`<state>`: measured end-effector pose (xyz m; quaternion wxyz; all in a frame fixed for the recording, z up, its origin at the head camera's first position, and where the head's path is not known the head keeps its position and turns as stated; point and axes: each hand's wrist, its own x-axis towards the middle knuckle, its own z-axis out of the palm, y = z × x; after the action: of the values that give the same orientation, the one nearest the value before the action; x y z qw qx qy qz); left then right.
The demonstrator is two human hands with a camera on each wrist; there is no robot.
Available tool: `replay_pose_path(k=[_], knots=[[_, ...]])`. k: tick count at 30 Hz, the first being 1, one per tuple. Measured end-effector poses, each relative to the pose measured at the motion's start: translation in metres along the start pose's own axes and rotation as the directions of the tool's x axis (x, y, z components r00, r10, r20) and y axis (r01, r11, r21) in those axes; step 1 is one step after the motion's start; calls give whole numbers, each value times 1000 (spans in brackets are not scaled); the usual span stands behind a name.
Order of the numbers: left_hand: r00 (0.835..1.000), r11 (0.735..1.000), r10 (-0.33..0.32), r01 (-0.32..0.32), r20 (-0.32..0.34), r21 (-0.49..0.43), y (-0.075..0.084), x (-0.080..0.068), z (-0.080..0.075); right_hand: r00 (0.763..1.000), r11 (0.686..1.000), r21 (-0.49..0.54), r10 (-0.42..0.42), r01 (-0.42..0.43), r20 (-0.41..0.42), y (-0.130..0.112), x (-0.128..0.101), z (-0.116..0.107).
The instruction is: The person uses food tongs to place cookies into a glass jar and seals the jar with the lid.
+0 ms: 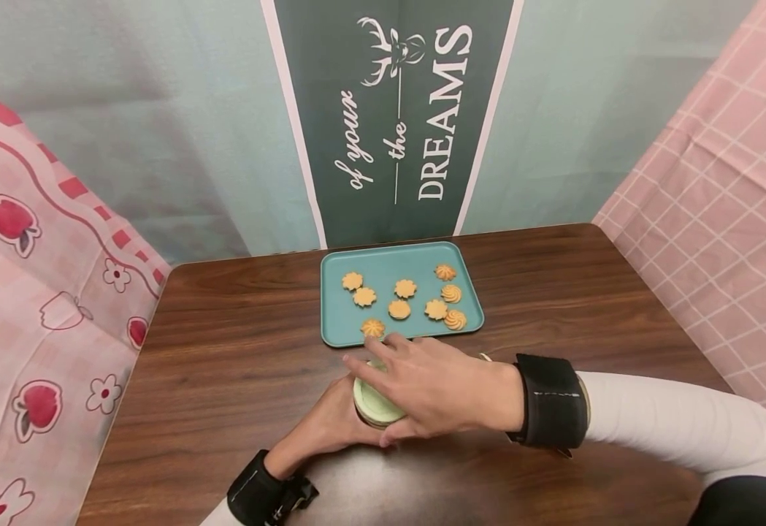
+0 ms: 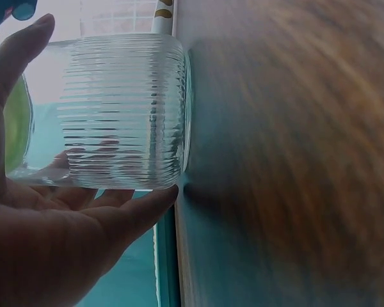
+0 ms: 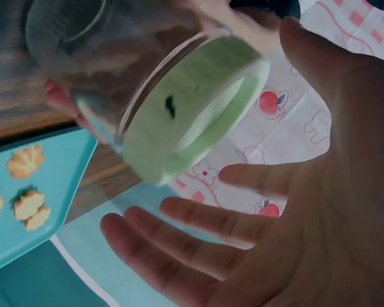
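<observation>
A ribbed clear glass jar (image 2: 125,109) with a pale green lid (image 1: 372,403) stands on the brown table just in front of the teal tray (image 1: 336,325). My left hand (image 1: 330,427) grips the jar from the near left side, thumb and fingers curled round the glass (image 2: 51,236). My right hand (image 1: 425,387) hovers over the lid with its fingers spread and straight. In the right wrist view the palm (image 3: 307,211) is apart from the lid (image 3: 192,115). The jar looks empty through the glass.
Several small golden cookies (image 1: 399,309) lie spread on the tray, also seen as cookies (image 3: 25,160) in the right wrist view. The wooden table (image 1: 225,351) is bounded by pink patterned cloth on the left and right and a grey-green backdrop with a banner behind.
</observation>
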<state>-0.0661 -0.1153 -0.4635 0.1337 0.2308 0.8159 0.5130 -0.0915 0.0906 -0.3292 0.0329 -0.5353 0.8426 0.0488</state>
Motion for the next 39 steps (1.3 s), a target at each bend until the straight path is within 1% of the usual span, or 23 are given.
replay_pose_path(k=[5,11,14,17,20,28,33,39], knots=[[1000,1000,1,-1,-1,-12,0,1,0,1000,1000,-12,21,-21,5,-6,1,1],[1000,998,-23,23,6,-56,1,2,2,998,999,-38,6,-4,61,-7,2,0],[1000,997,-26,27,5,-68,2,2,2,997,1000,-25,-11,13,73,-6,2,1],[1000,997,-22,23,4,-75,2,2,2,997,999,-17,-47,48,57,-3,1,2],[1000,998,-15,15,-1,-58,2,2,2,995,995,-21,-94,95,40,0,1,3],[1000,1000,-7,7,-8,-29,0,1,2,977,978,12,-209,209,41,8,3,4],[1000,999,-10,10,0,-34,1,0,2,966,966,47,-255,254,28,13,4,4],[1000,997,-12,13,9,-77,2,0,2,959,958,35,-284,284,14,16,4,2]])
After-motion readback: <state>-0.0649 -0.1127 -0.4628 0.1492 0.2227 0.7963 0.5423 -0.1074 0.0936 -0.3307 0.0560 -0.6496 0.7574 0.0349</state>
